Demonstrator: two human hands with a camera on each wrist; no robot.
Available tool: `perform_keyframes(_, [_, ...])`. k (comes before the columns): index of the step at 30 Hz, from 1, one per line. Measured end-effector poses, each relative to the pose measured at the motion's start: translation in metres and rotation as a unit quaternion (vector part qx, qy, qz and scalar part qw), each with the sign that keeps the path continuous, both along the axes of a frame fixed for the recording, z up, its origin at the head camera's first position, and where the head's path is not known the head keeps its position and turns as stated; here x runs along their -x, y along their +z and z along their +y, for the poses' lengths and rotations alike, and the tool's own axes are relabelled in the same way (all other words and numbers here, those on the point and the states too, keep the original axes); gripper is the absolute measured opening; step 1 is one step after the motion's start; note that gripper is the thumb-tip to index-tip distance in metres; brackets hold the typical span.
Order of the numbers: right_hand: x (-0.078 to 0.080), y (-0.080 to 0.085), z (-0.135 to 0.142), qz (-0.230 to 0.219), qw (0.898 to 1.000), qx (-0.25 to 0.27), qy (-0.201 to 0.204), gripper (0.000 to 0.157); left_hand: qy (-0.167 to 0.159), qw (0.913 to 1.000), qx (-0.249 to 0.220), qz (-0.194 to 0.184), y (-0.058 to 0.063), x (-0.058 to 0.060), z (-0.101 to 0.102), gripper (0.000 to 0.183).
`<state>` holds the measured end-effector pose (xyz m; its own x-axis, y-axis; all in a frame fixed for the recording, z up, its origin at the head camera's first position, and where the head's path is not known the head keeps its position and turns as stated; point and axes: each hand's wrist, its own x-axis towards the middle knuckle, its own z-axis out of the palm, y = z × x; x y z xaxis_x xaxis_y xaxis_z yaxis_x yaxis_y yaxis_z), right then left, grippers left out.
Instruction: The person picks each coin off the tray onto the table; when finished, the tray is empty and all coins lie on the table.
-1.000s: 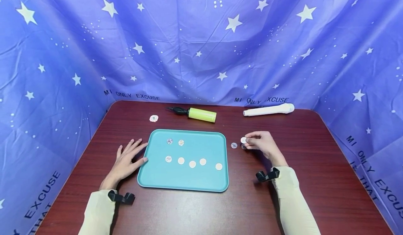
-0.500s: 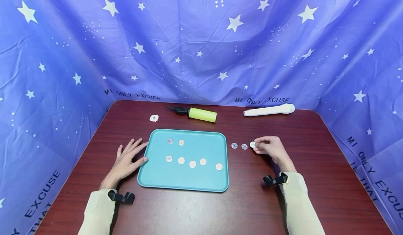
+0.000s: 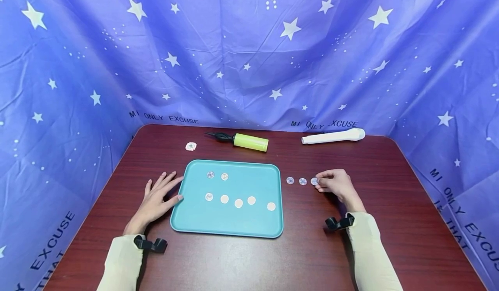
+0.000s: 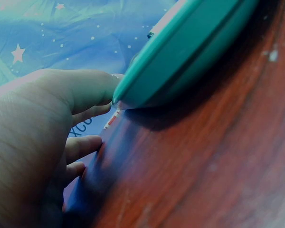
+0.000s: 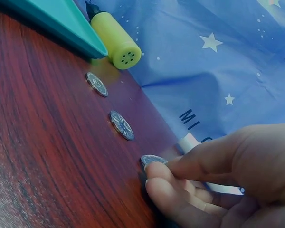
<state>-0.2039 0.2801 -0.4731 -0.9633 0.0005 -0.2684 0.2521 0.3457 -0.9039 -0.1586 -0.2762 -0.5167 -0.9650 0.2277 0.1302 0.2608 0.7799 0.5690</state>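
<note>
My right hand (image 3: 338,185) pinches a silver coin (image 5: 152,160) at its edge, low over the table or on it. To its left, two more patterned coins (image 3: 290,180) lie in a row on the wood, right of the tray. The turquoise tray (image 3: 226,228) bears several coins: two in an upper row, and a lower row with a patterned coin (image 3: 208,197) and paler discs (image 3: 238,203). My left hand (image 3: 156,200) rests by the tray's left side, fingers spread, thumb and forefinger tips touching the rim.
A yellow-green hand pump (image 3: 251,142) with a black nozzle lies behind the tray. A white stick with a rounded end (image 3: 332,136) lies at the back right. A small white scalloped piece (image 3: 190,146) sits back left. Starry blue cloth (image 3: 249,44) hangs around the table.
My right hand has moved right with the coin, past the second coin, and lowered it at the row's right end. The coin's patterned face now shows. My left hand has stayed still.
</note>
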Motion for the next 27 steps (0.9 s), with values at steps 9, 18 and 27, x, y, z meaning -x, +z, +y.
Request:
perform_keyframes(9, [0.0005,0.0023,-0.0036,0.004,0.999,-0.047,-0.01,0.031,0.0,1.0,-0.002,0.005,-0.0001,0.0001,0.0,0.061])
perform_keyframes(18, [0.001,0.0014,-0.0045,0.012,0.997,-0.072,-0.014,0.028,0.0,0.9999,-0.006,0.011,-0.0021,0.0015,-0.0004,0.061])
perform_keyframes(27, [0.0019,-0.0003,-0.0045,0.012,0.996,-0.086,-0.018,0.026,-0.003,1.0,-0.003,-0.003,-0.0031,0.0022,-0.0016,0.062])
